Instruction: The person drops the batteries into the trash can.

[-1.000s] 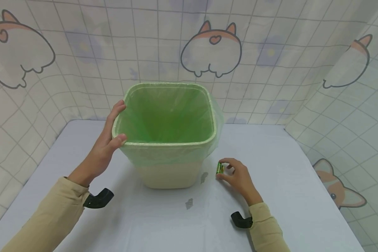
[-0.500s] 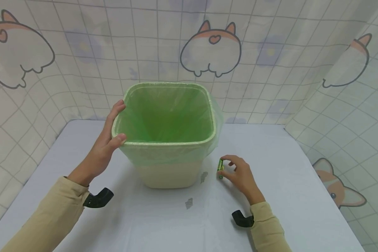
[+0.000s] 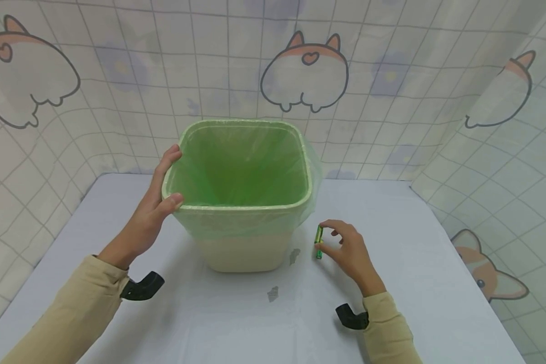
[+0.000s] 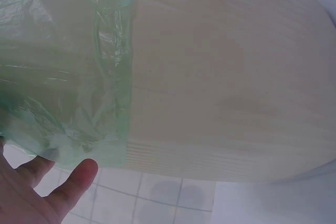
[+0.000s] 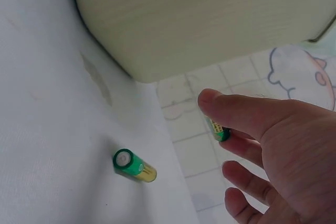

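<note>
A cream trash bin (image 3: 245,253) with a green plastic liner (image 3: 243,222) folded over its rim stands upright on the white table. My left hand (image 3: 143,220) grips the bin's left rim, thumb at the front corner and fingers along the side; in the left wrist view this hand (image 4: 31,195) shows at the lower left. Beside the bin on the right, my right hand (image 3: 346,247) pinches a green and yellow battery (image 5: 217,129) between thumb and fingertips, partly hidden by the thumb. Below it, a second battery (image 5: 136,166) lies on the table.
Two grey worn patches, one by the bin's base (image 3: 294,256) and one nearer (image 3: 273,293), mark the white table (image 3: 236,323). A tile-patterned curtain (image 3: 227,65) with cartoon corgis encloses the back and sides. Black curved pieces (image 3: 142,286) are on both wrists.
The right hand has lifted slightly up and away with one battery, and the second battery now shows separately below it. The left hand and the bin stay put.
</note>
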A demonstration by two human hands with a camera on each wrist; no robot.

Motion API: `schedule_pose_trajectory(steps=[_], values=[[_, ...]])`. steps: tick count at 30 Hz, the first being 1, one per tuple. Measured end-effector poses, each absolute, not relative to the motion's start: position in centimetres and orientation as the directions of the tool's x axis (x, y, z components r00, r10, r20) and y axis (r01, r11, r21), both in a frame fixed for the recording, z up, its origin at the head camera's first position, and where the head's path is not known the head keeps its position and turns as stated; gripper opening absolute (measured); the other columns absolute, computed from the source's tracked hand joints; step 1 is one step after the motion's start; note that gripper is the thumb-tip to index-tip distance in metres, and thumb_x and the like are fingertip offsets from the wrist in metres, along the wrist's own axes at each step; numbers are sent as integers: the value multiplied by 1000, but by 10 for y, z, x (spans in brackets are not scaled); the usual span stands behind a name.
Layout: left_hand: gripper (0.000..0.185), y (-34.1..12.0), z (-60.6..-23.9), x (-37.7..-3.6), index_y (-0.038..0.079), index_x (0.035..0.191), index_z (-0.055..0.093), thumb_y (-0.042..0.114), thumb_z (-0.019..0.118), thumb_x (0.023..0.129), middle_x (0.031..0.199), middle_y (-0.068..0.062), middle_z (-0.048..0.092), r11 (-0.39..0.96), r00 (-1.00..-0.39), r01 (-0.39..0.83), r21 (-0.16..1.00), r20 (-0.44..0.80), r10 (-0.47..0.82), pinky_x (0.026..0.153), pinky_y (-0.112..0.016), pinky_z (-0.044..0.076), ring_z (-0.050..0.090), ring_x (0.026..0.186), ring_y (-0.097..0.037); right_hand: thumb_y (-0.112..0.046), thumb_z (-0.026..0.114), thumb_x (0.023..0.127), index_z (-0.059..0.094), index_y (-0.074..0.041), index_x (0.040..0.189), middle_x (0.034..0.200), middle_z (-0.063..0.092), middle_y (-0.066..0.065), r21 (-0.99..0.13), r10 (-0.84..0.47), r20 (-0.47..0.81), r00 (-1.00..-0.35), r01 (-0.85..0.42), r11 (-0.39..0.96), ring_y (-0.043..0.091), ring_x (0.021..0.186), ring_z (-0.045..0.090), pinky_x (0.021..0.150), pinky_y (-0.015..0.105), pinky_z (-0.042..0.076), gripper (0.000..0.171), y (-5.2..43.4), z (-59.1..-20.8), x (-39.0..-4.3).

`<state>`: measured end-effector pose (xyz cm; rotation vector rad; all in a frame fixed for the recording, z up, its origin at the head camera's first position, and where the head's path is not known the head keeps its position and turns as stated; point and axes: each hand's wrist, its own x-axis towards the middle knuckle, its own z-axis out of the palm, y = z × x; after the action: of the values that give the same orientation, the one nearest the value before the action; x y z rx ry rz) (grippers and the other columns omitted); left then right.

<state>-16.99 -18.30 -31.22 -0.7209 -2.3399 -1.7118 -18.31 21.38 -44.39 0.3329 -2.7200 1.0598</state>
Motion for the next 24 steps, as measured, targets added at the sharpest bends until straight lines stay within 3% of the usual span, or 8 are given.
schedule_pose_trajectory(steps=[24], values=[[67,-183,-312,-169,25,154,15,23,41,92,162,16,1,246,-876,457,855,385,290,111,-70,4,-3,151,-15,-21,82,76,63,-19,121,121,64,2,-606,-139,366,-920,-349,715,19,99,56,75,42,49,49,210,-426,-177]])
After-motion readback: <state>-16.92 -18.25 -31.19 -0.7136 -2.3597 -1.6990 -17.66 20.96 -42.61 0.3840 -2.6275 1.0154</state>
